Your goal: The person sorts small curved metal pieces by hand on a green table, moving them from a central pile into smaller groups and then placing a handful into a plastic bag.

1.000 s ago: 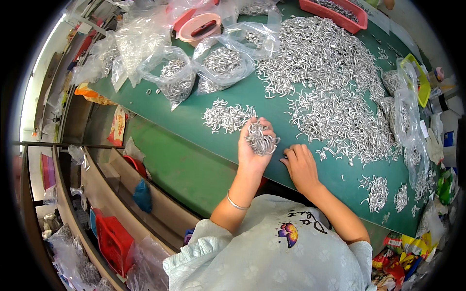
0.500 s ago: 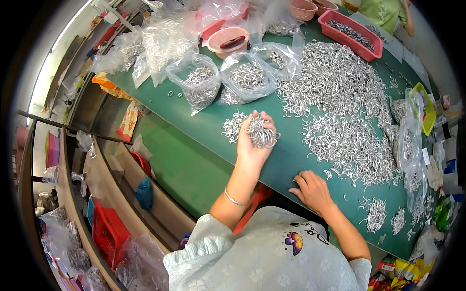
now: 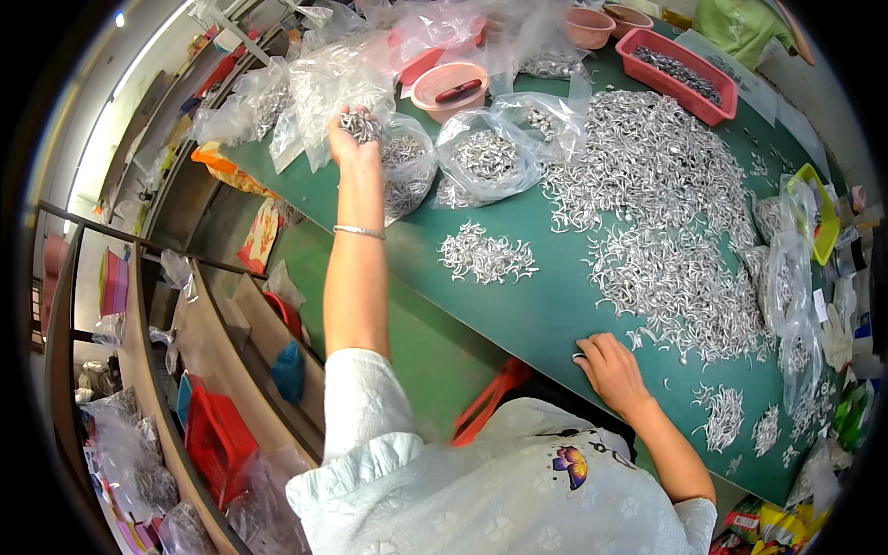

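My left hand (image 3: 359, 141) is stretched out to the far left, cupped around a handful of small curved metal pieces (image 3: 361, 125). It is beside the mouth of a clear plastic bag (image 3: 407, 192) partly filled with the same silvery pieces. Near the table's front edge, my right hand (image 3: 612, 372) rests with fingers curled together; a tiny glint shows at its fingertips, too small to name. Between the hands lies a small loose pile of curved pieces (image 3: 486, 255). A large heap of them (image 3: 661, 166) covers the right of the green table (image 3: 499, 310).
Another filled clear bag (image 3: 483, 157) stands right of the first. Behind are a pink bowl (image 3: 450, 88) with a red-handled tool and a pink tray (image 3: 680, 79) of metal parts. Small piles (image 3: 720, 416) lie at the right. Shelving (image 3: 231, 342) stands left; another person (image 3: 740, 28) is at the far right.
My left hand has moved left and away from me with its handful, from above the small pile to the plastic bag. My right hand has stayed nearly in place.
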`<state>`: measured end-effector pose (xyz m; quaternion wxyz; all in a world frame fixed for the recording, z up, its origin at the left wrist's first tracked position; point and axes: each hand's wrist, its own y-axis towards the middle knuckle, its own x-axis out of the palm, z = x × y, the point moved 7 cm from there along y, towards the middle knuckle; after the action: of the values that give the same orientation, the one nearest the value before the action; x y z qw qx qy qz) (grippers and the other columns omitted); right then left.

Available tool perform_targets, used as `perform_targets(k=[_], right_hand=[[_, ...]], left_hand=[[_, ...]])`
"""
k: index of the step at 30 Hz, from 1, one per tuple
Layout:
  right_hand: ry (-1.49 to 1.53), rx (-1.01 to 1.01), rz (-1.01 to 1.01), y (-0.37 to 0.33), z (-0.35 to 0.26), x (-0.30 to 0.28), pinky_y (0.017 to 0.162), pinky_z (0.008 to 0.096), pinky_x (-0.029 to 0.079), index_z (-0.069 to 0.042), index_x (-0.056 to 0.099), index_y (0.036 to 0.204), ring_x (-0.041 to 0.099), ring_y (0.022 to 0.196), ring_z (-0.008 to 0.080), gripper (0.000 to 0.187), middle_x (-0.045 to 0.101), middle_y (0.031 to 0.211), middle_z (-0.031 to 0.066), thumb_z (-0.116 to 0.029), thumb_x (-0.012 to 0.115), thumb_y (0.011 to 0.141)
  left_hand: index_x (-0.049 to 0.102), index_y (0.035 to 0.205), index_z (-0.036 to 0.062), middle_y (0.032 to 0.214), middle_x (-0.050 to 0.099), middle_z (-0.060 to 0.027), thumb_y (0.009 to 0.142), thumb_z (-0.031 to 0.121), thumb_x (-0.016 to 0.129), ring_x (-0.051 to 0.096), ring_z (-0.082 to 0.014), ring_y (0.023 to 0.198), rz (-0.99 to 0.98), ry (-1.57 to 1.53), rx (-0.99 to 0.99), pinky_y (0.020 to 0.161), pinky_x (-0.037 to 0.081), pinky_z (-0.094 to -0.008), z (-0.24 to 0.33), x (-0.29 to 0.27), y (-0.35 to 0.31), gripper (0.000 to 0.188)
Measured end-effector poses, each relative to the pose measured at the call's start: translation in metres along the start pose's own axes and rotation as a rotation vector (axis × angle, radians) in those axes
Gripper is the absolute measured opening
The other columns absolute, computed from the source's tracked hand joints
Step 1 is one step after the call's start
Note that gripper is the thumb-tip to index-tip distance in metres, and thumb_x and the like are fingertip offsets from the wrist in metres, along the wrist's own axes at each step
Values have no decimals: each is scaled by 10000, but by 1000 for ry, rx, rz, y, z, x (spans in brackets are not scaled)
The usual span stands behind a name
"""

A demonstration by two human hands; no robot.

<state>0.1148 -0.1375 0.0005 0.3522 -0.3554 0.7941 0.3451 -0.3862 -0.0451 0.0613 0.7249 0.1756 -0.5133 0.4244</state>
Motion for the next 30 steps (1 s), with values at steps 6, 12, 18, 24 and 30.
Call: perform_targets(k=[6,12,18,24,30], right_hand=[[-12,2,-77,-4,1,3,741,386,489,14,567,994,572,854,305,228,521,940,139,-2,601,770],[-36,128,-135,-6,3,0,745,415,499,26,536,1002,581,860,338,231,505,976,158,38,551,772],[291,316,14,-6,33,-7,640,340,498,10,572,956,600,708,261,103,551,820,135,23,590,856],[841,589,110,7,20,-20,642,275,477,34,586,962,621,738,178,94,602,824,112,13,598,872],[516,146,133,29,-28,-37,790,310,490,23,634,976,622,909,265,160,632,972,139,57,593,825]], left_hand=[[720,1019,56,898,696,-134,825,85,613,648,-169,765,-130,1348,598,726,516,-299,17,-16,9,224],[681,1071,-3,961,700,-209,798,54,586,687,-281,910,-260,2047,806,841,508,-386,3,36,-60,294],[647,1097,-7,958,672,-74,934,155,584,638,-161,872,-785,1214,-206,773,507,-292,-82,7,-232,238],[478,1285,-43,1294,538,-212,1013,379,414,555,-322,1181,-275,523,-1398,993,468,-443,-176,-102,-384,506],[570,1048,20,949,617,-84,1004,209,448,626,-161,846,-85,101,-1331,699,548,-281,-199,-132,-384,229]])
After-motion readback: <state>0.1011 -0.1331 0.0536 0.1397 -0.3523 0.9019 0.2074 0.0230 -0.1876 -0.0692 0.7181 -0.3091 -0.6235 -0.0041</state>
